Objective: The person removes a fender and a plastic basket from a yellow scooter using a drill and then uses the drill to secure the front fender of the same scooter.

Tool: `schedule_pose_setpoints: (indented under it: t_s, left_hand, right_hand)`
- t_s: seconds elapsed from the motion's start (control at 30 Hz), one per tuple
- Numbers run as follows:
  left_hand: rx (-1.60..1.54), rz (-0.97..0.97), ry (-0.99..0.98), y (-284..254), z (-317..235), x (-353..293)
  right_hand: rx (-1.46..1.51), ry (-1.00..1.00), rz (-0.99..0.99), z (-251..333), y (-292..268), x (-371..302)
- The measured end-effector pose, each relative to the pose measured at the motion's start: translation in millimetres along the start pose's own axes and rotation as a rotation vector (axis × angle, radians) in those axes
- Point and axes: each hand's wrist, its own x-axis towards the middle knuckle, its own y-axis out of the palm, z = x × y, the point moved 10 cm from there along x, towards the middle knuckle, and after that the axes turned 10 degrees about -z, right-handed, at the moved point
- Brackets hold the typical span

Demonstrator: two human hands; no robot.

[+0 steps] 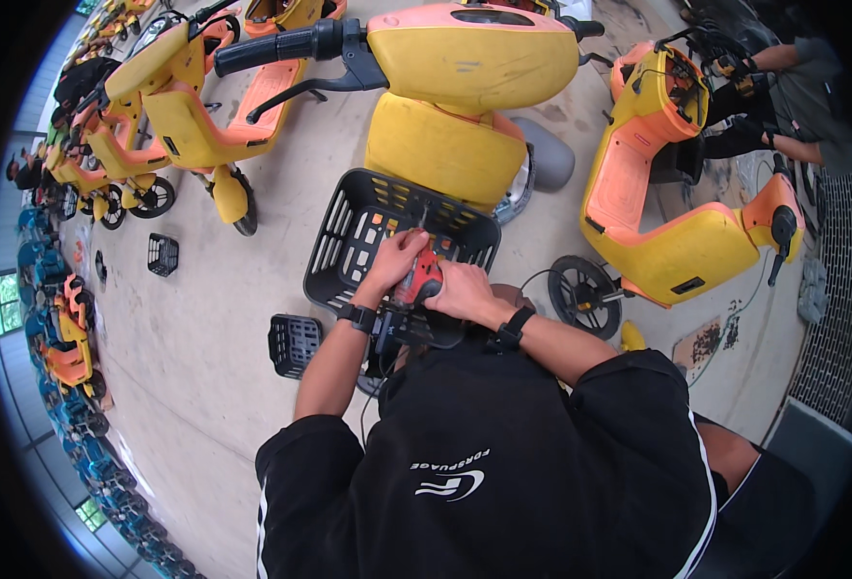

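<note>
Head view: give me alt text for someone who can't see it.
The right hand grips a red tool at a black basket near a yellow scooter, the left hand close by the tool's front. More scooters stand around; another person is at upper right.

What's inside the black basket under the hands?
In the basket, slotted floor shows toward the left; the left hand, right hand and red tool hide whatever lies beneath them.

A workshop: several yellow-and-orange scooters (192, 123), loose black baskets (163, 257), a red power tool (429, 276).
</note>
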Motion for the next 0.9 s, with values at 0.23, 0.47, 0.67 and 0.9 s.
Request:
schedule_pose_setpoints:
  t_s: [0.23,0.47,0.67,0.9]
  left_hand:
    - [-0.002,0.085,0.004,7.2,5.2,20.6]
    - [-0.273,0.195,-0.147,32.4,-2.1,50.7]
    - [-0.407,0.116,-0.267,21.6,15.6,50.8]
    - [-0.595,-0.135,-0.299,-63.5,23.0,6.6]
  right_hand:
    - [-0.008,-0.016,0.004,-1.0,0.0,-0.9]
    - [-0.062,-0.047,0.11,-10.2,-7.3,-5.7]
    - [-0.092,-0.109,0.194,-4.9,-14.8,-10.2]
    - [-0.066,-0.175,0.113,4.0,-18.3,1.6]
